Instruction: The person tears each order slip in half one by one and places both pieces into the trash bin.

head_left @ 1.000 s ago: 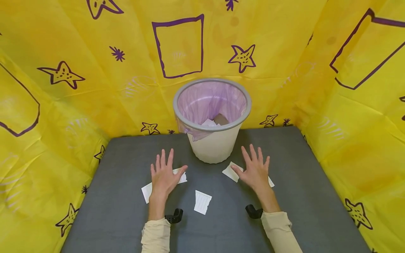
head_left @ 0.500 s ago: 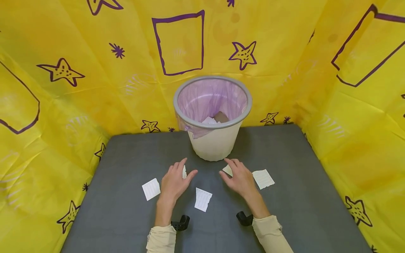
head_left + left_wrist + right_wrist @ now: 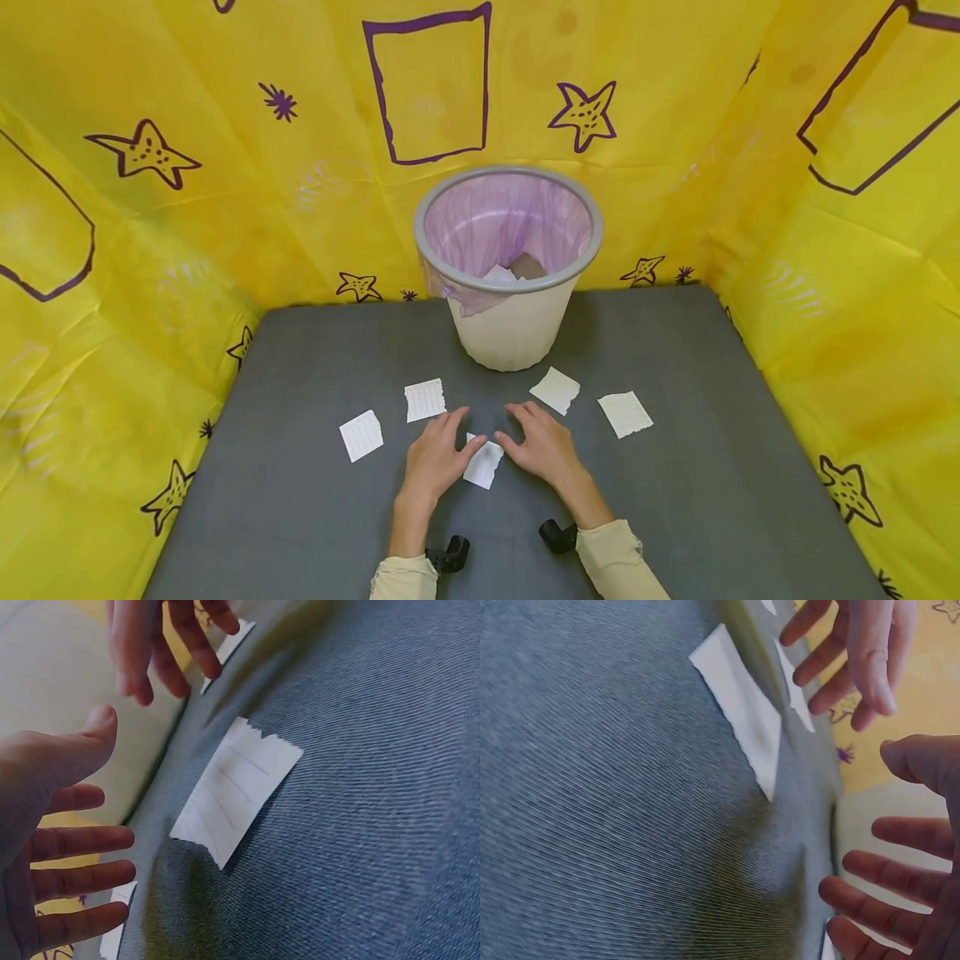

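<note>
In the head view my left hand (image 3: 437, 457) and right hand (image 3: 543, 446) hover on either side of a torn piece of lined paper (image 3: 483, 463), fingers loosely extended and nothing held. Both wrist views show a gap between the hands and this torn paper (image 3: 237, 791), which lies on the grey cloth. Beyond the left hand lie two more torn pieces, one nearer (image 3: 425, 400) and one farther left (image 3: 362, 436). Past the right hand are another torn piece (image 3: 555, 390) and one to its right (image 3: 626, 414).
A cream wastebasket (image 3: 513, 329) with a grey rim and purple liner stands at the table's back, with paper scraps (image 3: 501, 273) and a brown piece (image 3: 527, 267) inside. Yellow patterned cloth (image 3: 300, 208) walls the grey table (image 3: 712, 500) at the back and sides.
Both hands have moved inward and back toward the body, from spread over the outer papers to either side of the middle one. The paper pieces stay in place; the head view has tilted down slightly.
</note>
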A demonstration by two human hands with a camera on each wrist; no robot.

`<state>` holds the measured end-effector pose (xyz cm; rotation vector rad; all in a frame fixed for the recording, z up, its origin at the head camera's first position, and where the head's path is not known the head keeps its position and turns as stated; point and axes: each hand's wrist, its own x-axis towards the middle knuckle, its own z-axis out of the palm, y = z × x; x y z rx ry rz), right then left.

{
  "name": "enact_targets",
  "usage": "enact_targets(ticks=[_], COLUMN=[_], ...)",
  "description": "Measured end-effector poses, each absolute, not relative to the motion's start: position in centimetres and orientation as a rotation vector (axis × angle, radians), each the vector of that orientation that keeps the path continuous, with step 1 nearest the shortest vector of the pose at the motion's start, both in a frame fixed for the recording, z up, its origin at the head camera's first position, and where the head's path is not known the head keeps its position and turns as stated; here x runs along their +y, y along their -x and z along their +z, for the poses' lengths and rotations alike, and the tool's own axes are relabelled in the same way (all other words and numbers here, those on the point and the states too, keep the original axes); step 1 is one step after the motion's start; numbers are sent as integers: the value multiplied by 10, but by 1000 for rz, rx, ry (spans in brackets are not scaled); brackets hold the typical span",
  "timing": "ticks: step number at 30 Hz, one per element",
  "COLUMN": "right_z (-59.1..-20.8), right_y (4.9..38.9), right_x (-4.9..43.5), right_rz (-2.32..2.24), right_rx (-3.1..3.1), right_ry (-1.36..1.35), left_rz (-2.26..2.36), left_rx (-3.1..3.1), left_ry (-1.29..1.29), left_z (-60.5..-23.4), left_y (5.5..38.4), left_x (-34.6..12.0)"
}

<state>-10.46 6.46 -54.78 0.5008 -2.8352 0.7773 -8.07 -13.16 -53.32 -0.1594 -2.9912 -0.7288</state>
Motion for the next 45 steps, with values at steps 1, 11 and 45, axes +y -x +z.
enact_targets(ticks=[1,11,45], right_z=[-549,-553,-561], right_y=[104,101,87], right_x=[64,62,45], right_rz=[779,777,663], right_rx=[-2842,-2919,-2929], right_ry=[-500,-465,-768], left_rz=[-726,-682,-738], left_rx=[-2985,-2979,-3037], left_ry=[169,178,357], left_z=[-534,-534,-554], left_y=[80,81,76], left_x=[-131,-130,-111])
